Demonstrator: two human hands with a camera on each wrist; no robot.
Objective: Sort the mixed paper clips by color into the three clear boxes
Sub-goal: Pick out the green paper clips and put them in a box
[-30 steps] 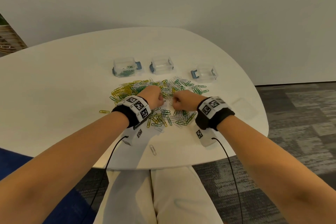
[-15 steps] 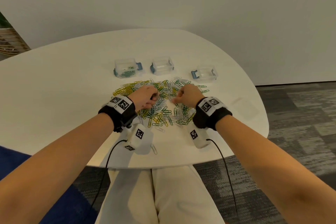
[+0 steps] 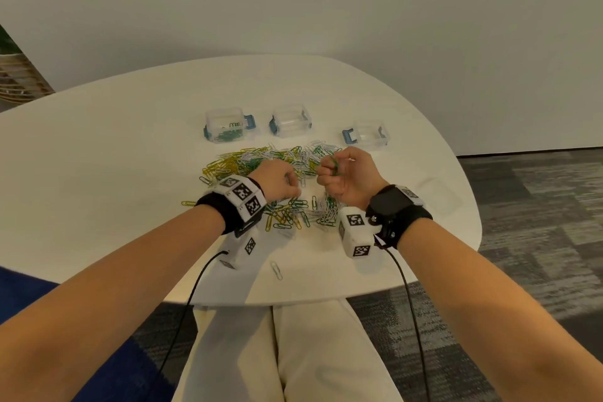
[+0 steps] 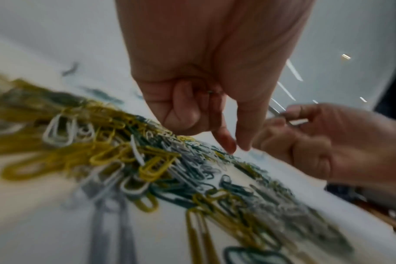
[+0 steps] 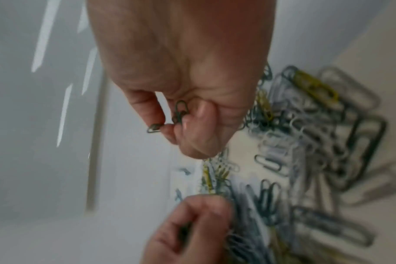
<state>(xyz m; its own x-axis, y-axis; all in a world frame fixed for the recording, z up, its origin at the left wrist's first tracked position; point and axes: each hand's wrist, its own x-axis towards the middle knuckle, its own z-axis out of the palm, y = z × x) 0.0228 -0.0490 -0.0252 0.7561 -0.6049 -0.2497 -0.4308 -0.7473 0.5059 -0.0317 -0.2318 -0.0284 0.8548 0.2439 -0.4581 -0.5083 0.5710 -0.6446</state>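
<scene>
Nearest, one stray white clip (image 3: 276,269) lying alone near the table (image 3: 98,192) edge. Beyond, mixed pile of paper clips (image 3: 287,209): light, stiff wire, slick on the tabletop, prone to hooking together; best pinched singly by one loop end. Left hand (image 3: 277,181) low over pile, fingers curled; contents unclear, blurred. Right hand (image 3: 350,174) raised, fingertips (image 5: 167,130) pinching green clips (image 5: 180,111). Farthest, three clear boxes: left box (image 3: 228,124) holding green clips, middle box (image 3: 290,119) and right box (image 3: 367,135) apparently bare

Clear glossy plastic boxes (image 3: 290,119); smooth coated wire clips (image 3: 287,209); matt white tabletop (image 3: 98,157); rough grey carpet (image 3: 538,206).
</scene>
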